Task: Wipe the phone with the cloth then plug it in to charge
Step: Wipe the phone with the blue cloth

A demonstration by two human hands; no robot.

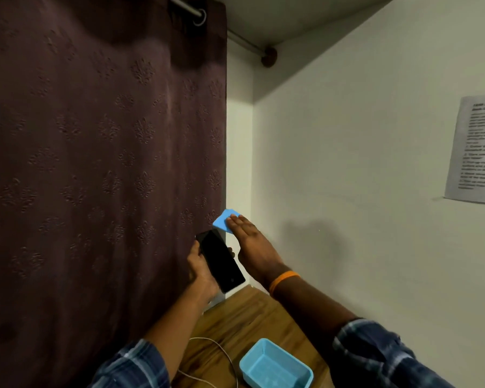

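Blue cloth (pixel 224 220) under flat right hand (pixel 252 247) at phone (pixel 221 261) top; left hand (pixel 200 268) grips phone. Wiping underway (cable (pixel 221 351) unplugged on table (pixel 252 312)).

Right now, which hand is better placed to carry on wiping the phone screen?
The right hand. It lies flat on the blue cloth at the phone's top end, while the left hand is occupied gripping the phone from beneath, dark screen facing up.

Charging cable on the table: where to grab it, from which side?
Judging by its pose, take the white cable on the raised arc of its loop, left of the blue tray, from above. It lies slack on the wooden table; its plug end isn't visible, so slide along to find it.
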